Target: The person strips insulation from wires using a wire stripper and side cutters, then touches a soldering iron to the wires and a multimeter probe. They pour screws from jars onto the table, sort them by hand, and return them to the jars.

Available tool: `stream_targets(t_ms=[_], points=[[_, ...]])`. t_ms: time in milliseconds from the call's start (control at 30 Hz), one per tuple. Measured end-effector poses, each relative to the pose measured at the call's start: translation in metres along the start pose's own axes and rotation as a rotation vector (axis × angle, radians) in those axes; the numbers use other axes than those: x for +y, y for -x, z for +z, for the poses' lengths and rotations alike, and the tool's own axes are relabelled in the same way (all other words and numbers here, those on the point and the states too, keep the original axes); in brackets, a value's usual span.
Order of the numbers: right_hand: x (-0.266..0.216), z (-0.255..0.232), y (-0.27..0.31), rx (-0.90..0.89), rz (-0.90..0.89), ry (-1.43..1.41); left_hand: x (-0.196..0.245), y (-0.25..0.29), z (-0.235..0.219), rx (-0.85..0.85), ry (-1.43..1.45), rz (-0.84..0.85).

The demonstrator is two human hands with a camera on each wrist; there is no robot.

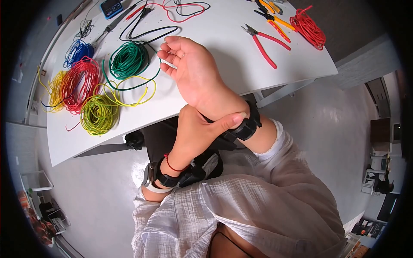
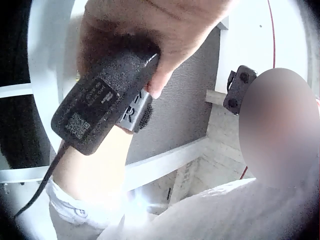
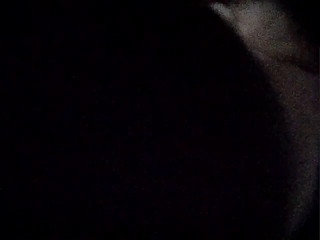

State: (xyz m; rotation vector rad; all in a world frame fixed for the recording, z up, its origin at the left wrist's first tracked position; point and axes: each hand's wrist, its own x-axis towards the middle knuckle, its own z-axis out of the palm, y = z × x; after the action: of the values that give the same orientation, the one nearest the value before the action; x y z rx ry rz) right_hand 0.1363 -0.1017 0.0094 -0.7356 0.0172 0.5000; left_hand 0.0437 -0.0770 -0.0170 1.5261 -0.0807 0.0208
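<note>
My left hand (image 1: 193, 129) reaches across and grips the black wrist camera (image 2: 85, 112) strapped to my right wrist, its thumb lying over the black strap (image 1: 247, 130). In the left wrist view, a fingertip (image 2: 156, 86) presses beside the camera's housing, and a cable runs down from it. Palm up above the table edge, my right hand (image 1: 195, 71) has its fingers loosely bent and holds nothing. Its fingertips are near a coil of green wire (image 1: 129, 60). The right wrist view is almost wholly dark, with only a strip of skin (image 3: 270, 30) at the upper right.
On the white table (image 1: 206, 41) lie a red wire coil (image 1: 80, 86), yellow-green wire (image 1: 100, 114), blue wire (image 1: 78, 53) and a soldering iron (image 1: 112, 26). Red-handled side cutters (image 1: 266, 45), orange-handled pliers (image 1: 279, 28) and another red coil (image 1: 307, 28) are at the right.
</note>
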Motion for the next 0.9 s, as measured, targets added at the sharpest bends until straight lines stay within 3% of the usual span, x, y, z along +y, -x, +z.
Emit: stream_targets(t_ms=[133, 267, 367, 433, 467, 533, 667, 733, 833, 900], points=[[-0.001, -0.003, -0.003, -0.016, 0.058, -0.022, -0.007, 0.001, -0.003, 0.002, 0.001, -0.077], [-0.004, -0.003, 0.001, -0.019, 0.066, -0.047, -0.011, 0.006, -0.003, 0.005, -0.037, -0.032], [-0.004, -0.007, -0.002, -0.052, 0.093, -0.042, -0.015, 0.006, -0.001, 0.064, -0.095, 0.033], [-0.004, -0.007, -0.003, -0.046, 0.140, -0.045, -0.017, 0.003, 0.003, 0.194, -0.067, 0.225], [-0.005, -0.007, -0.002, -0.047, 0.140, -0.045, -0.021, 0.004, -0.001, 0.194, -0.067, 0.225], [-0.005, -0.007, -0.002, -0.028, 0.171, -0.058, -0.026, 0.005, -0.011, 0.097, -0.010, -0.009], [-0.001, -0.004, 0.000, -0.032, 0.140, -0.050, -0.011, 0.006, -0.007, 0.038, -0.048, -0.040], [0.000, -0.001, 0.001, 0.002, 0.098, -0.059, -0.011, 0.003, -0.001, 0.032, 0.074, 0.077], [0.000, 0.000, 0.002, 0.001, 0.100, -0.061, -0.010, 0.002, -0.003, 0.012, 0.052, -0.025], [0.000, -0.001, 0.002, -0.002, 0.099, -0.059, -0.010, 0.001, -0.004, 0.001, 0.023, 0.012]])
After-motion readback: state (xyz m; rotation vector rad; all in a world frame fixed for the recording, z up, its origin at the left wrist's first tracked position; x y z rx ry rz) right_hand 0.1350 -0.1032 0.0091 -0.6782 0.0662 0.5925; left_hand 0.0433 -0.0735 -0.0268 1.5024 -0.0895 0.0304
